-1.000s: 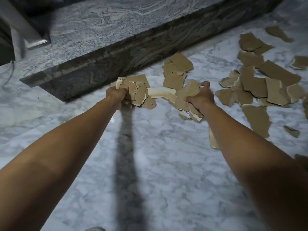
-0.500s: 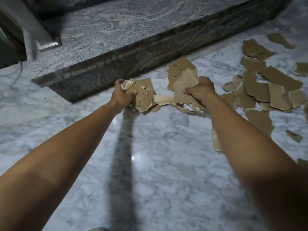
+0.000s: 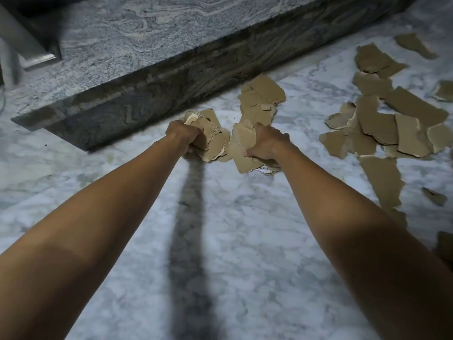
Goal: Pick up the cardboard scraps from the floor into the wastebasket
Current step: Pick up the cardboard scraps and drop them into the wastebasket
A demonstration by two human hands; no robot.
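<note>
Far left there's a metal post [image 3: 17, 42] standing on a grey granite step [image 3: 127, 45] that runs diagonally across the top of the view, its dark front edge dropping down to the white marble floor [image 3: 245, 241]. Both bare arms reach forward over that floor, with a long dark shadow [image 3: 191, 229] lying between them.

The left hand [image 3: 182, 133] has a tight grip on a bunch of torn cardboard scraps [image 3: 210, 138] — fingers curled right round them, the pieces fanning out to the right of the fist. Just beside it, nearly touching, the right hand [image 3: 267, 143] has its grip closed on a second bunch of scraps [image 3: 241, 148], thumb across the front, with a bit of white printed label poking out at the bottom.

Behind the hands, close to the step, a small pile of scraps [image 3: 262, 99] lies on the floor. Further right there's a much bigger scatter of scraps [image 3: 382, 123] — overlapping brown pieces spread toward the right edge, some lone bits around them. Can't see the wastebasket anywhere in this view.
</note>
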